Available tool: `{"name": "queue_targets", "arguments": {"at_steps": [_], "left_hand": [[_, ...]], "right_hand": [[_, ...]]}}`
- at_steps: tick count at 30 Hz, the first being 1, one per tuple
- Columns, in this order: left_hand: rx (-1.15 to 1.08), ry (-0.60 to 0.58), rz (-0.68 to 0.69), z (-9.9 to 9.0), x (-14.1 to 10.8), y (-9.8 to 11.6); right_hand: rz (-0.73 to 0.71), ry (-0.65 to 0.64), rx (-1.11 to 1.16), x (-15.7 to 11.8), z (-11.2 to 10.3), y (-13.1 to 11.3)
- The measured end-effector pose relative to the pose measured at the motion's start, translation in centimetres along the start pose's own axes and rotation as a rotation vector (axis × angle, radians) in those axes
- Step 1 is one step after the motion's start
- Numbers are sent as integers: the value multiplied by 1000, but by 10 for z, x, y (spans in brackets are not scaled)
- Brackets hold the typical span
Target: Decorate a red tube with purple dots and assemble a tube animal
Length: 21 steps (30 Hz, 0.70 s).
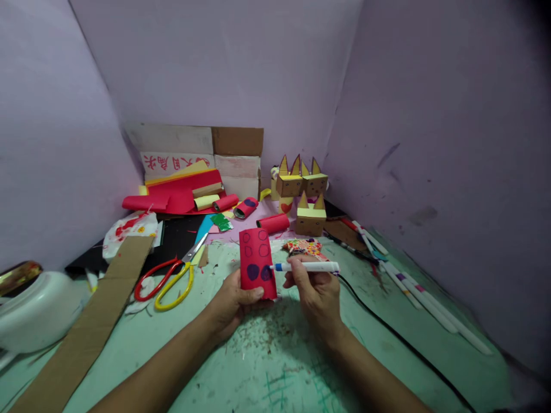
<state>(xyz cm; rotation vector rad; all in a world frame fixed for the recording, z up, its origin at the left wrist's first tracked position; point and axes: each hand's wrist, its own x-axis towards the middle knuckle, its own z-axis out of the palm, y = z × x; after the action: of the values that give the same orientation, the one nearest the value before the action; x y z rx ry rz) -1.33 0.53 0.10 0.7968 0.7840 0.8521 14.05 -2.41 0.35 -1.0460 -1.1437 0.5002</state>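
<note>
My left hand (236,303) is closed on the lower end of a red paper piece (257,255), thumb in front, holding it upright over the table. Several dark circle outlines run up the piece in two columns; the bottom pair is filled in dark purple. In my right hand (317,292) is a white marker (316,267) with a blue band, pinched between thumb and fingers. Its tip meets the right filled circle. Just behind the marker lies a floral patterned item (303,246), partly hidden by it.
Scissors (174,278) with red and yellow handles and a cardboard strip (101,304) lie at left. Red paper rolls (273,223) and eared cardboard boxes (310,221) stand behind. At right are several markers (426,292) and a black cable (400,338). Purple walls (439,143) enclose the table.
</note>
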Motion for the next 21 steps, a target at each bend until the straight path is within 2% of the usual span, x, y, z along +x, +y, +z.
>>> {"name": "queue_targets", "arguments": {"at_steps": [8, 14, 21], "left_hand": [[-10, 6, -1, 1, -2, 3], [-9, -1, 12, 0, -1, 3], [-7, 13, -4, 3, -2, 5]], "right_hand": [[13, 18, -16, -2, -2, 5], [14, -28, -11, -1, -2, 0], [25, 13, -36, 0, -2, 4]]}}
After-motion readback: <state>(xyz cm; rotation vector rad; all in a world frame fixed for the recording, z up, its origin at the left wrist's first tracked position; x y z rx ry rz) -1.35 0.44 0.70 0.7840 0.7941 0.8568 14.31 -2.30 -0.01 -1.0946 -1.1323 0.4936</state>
